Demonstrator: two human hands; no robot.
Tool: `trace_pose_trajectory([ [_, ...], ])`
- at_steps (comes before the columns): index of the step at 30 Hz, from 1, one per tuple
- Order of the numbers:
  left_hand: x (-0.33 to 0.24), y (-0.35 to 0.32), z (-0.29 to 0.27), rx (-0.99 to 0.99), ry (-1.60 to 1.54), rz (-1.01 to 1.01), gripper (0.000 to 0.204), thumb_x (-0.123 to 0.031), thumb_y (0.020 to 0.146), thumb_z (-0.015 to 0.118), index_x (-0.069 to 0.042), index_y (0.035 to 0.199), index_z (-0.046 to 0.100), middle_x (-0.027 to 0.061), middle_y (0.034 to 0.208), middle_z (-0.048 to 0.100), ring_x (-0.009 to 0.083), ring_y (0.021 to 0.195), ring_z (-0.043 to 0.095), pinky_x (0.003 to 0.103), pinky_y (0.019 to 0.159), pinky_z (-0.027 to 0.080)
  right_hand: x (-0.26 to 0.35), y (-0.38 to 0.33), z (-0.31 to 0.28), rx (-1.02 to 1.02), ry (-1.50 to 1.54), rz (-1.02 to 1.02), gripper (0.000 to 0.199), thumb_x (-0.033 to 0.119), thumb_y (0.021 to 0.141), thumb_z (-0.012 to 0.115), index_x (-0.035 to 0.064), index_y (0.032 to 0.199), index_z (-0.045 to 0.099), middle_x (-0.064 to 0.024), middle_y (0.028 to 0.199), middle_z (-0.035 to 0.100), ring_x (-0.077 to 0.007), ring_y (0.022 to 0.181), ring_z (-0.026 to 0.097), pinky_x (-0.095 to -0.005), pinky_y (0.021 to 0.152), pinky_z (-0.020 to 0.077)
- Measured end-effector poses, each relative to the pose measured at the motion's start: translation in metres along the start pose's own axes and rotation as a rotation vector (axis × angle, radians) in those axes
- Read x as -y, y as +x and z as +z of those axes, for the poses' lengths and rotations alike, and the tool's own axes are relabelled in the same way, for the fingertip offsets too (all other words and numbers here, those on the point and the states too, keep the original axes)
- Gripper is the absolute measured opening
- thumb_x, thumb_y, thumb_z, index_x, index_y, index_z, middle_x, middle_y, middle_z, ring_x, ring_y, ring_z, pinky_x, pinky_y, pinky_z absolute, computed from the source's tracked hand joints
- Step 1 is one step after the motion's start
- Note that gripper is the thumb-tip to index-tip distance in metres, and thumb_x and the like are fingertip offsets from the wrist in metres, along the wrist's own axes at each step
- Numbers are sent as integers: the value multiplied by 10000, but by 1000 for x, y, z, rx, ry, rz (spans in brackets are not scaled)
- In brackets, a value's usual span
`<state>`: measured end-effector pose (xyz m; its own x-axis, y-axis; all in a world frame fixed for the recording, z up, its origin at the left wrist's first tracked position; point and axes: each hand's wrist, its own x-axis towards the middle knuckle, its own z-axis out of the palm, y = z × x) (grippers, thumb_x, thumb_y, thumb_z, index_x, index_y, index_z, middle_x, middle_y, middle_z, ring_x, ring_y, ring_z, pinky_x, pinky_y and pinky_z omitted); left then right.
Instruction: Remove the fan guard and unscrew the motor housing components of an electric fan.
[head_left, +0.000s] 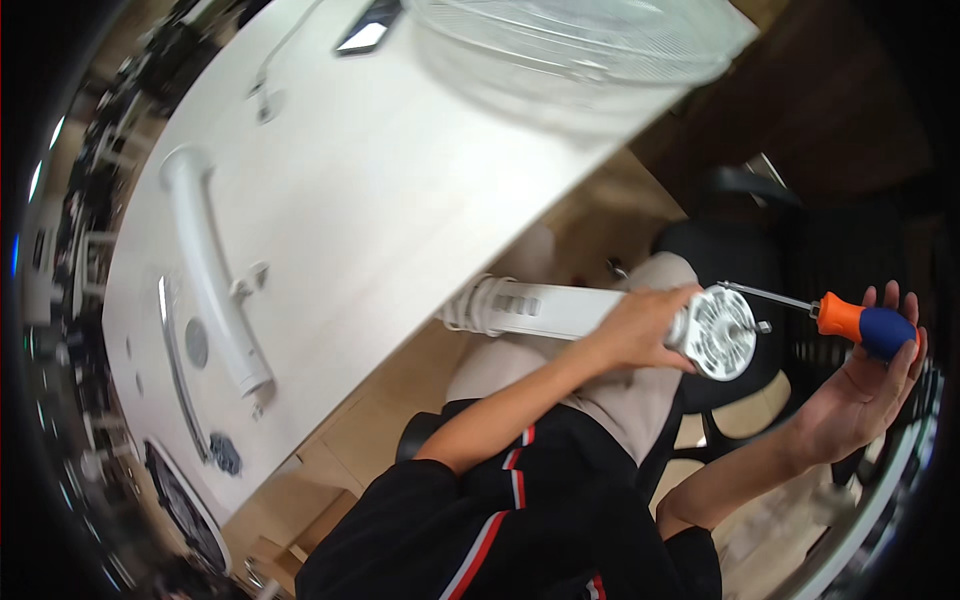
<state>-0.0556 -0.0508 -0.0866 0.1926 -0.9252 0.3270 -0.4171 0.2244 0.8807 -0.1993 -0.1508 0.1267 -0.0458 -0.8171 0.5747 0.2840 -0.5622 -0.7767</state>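
Across my lap lies a white fan stand part (pixel 565 311), a long housing with a cable wound around its far left end. My left hand (pixel 645 328) is closed around it near its round, slotted end (pixel 722 334), where a short metal shaft sticks out. To the right, my right hand (pixel 868 395) has its thumb and fingers around the handle of a screwdriver (pixel 860 325), orange and blue. Its metal blade points left, with the tip close to the upper rim of the slotted end; whether they touch I cannot tell.
On the white table (pixel 400 190) lie a white tube (pixel 212 265), a thin curved metal rod (pixel 180 370) and small white pieces (pixel 250 280). A wire fan grille (pixel 580 40) rests at the far edge, beside a phone (pixel 370 28). A black chair (pixel 735 260) stands at the right.
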Motion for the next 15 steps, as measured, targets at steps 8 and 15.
trace_pose_trajectory([
  [8, 29, -8, 20, -73, -15, -7, 892, -379, 561, 951, 7, 1247, 532, 213, 1018, 703, 431, 979, 684, 481, 865, 510, -25, -112, 187, 355, 383, 301, 286, 72, 1066, 557, -52, 1323, 536, -272, 1326, 620, -428, 1204, 659, -542, 1019, 594],
  [15, 23, -10, 1, -109, -37, -20, 902, -373, 549, 956, 11, 1243, 526, 211, 1013, 699, 426, 976, 682, 480, 864, 512, -28, -189, 271, 562, 515, 553, 304, 66, 1022, 657, -21, 1285, 533, -221, 1267, 651, -386, 1182, 688, -473, 989, 623],
])
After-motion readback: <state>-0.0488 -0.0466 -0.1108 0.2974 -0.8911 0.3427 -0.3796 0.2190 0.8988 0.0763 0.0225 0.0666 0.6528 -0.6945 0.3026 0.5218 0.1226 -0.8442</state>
